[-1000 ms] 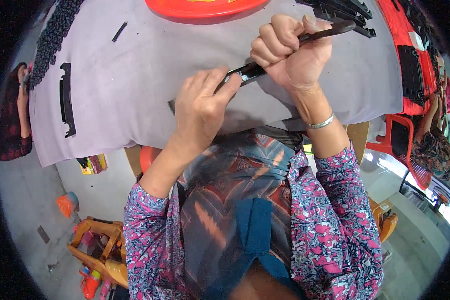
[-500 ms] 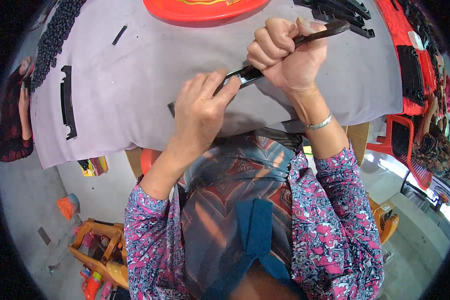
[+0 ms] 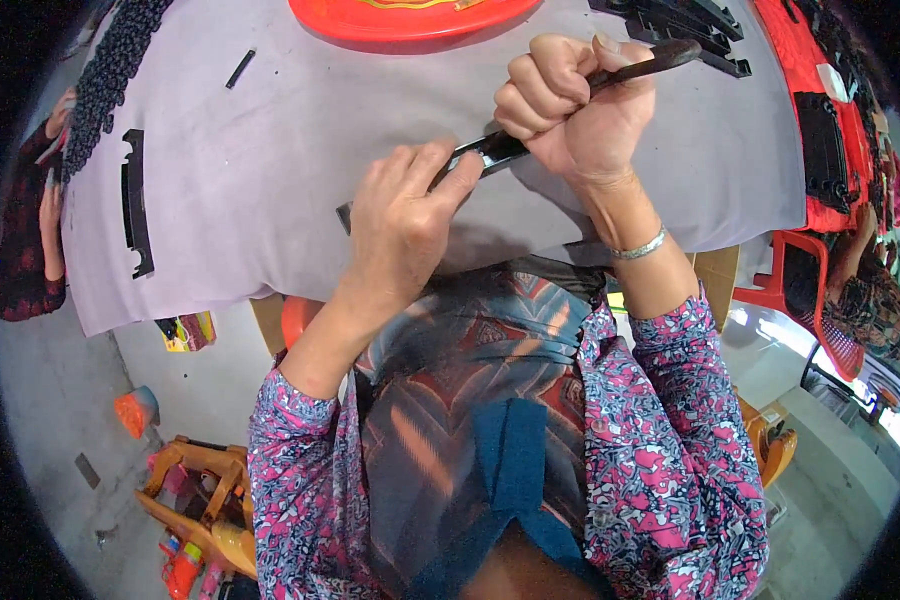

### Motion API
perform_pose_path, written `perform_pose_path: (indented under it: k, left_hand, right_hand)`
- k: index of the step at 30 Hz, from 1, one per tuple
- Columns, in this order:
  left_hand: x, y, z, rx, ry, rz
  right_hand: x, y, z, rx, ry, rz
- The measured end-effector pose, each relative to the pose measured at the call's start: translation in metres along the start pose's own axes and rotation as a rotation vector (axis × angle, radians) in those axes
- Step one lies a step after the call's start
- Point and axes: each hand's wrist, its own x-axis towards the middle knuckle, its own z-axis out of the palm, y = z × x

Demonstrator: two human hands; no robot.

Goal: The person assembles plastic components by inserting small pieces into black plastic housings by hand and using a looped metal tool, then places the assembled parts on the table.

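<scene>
My left hand (image 3: 402, 205) is closed, thumb and fingers pinching a long, narrow black plastic strip (image 3: 502, 149) slanting up to the right. One end of the strip pokes out beyond the left wrist side, just over the cloth. My right hand (image 3: 582, 112) makes a fist, palm turned up, around a dark tool with a curved handle (image 3: 670, 57). The handle's rounded end sticks out past the thumb. Where the tool meets the strip is hidden by the right fingers, so its exact kind cannot be made out.
A pale cloth covers the table (image 3: 270, 190). On it lie a notched black plastic piece (image 3: 136, 205), a short black stick (image 3: 240, 69), a heap of small black parts (image 3: 115, 80), a red tray (image 3: 415, 25) and black plastic parts (image 3: 685, 30). Other people sit at both sides.
Both my hands and the strip stay nearly in place. At the left edge, another person's hand has shifted up toward the heap of black parts.
</scene>
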Motion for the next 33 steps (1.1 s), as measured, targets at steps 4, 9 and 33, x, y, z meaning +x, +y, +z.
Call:
perform_pose_path:
  k: [4,9,33]
  left_hand:
    - [-0.001,-0.002,0.004,0.005,0.005,0.001]
    - [0.0,0.0,0.002,0.017,0.005,-0.006]
    - [0.0,-0.005,0.011,-0.086,0.159,0.001]
  right_hand:
    - [0.001,0.001,-0.005,0.015,-0.006,-0.001]
    - [0.0,0.0,-0.007,0.005,-0.07,0.003]
    - [0.013,0.017,-0.019,0.447,-0.463,-0.158]
